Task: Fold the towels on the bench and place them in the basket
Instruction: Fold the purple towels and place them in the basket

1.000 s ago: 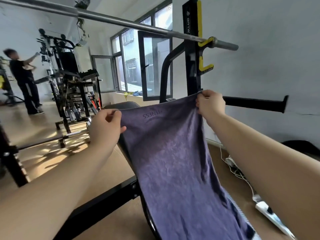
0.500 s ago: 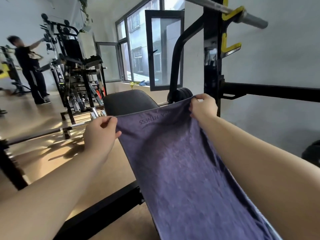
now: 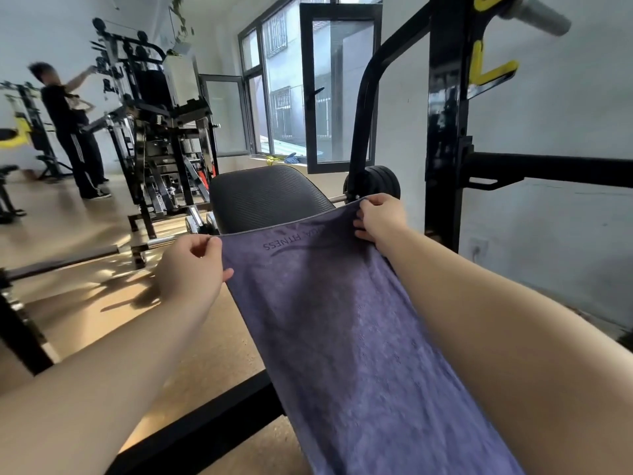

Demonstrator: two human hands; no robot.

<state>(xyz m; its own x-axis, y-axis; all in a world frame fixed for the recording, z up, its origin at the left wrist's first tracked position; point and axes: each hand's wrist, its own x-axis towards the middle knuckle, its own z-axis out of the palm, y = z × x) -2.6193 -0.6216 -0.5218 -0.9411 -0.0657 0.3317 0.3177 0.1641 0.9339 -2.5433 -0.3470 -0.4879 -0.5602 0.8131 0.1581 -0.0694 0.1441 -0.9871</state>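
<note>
Purple towel (image 3: 342,320), stretched lengthwise away from the wearer toward 12 o'clock. Its far hem lies level with the near part of the black padded tabletop (image 3: 267,197) and bears inverted lettering ending in "FITNESS". Whether the cloth rests on the pad or hangs just above it cannot be told.

Edges: the towel's 9 o'clock edge runs diagonally above the tan floor (image 3: 85,241). Its 3 o'clock edge is mostly hidden under the right forearm.

Open room: broad floor at 9 o'clock, crossed at 7 o'clock by a black base beam (image 3: 205,423). At 3 o'clock the space is tight. The rack upright (image 3: 445,132) stands near the right hand, a horizontal black arm (image 3: 555,168) extends from it, and weight plates (image 3: 380,183) sit just beyond the knuckles at 1 o'clock.

Hands: the left hand (image 3: 191,269) pinches the hem's left corner between thumb and curled fingers. The right hand (image 3: 380,217) grips the right corner with fingers curled over the hem, farther forward and higher than the left. Both forearms are extended.

Background: a multi-station machine (image 3: 161,132) and a person (image 3: 72,128) in dark clothes at 10 o'clock, and an open window (image 3: 339,87) at 12 o'clock.
</note>
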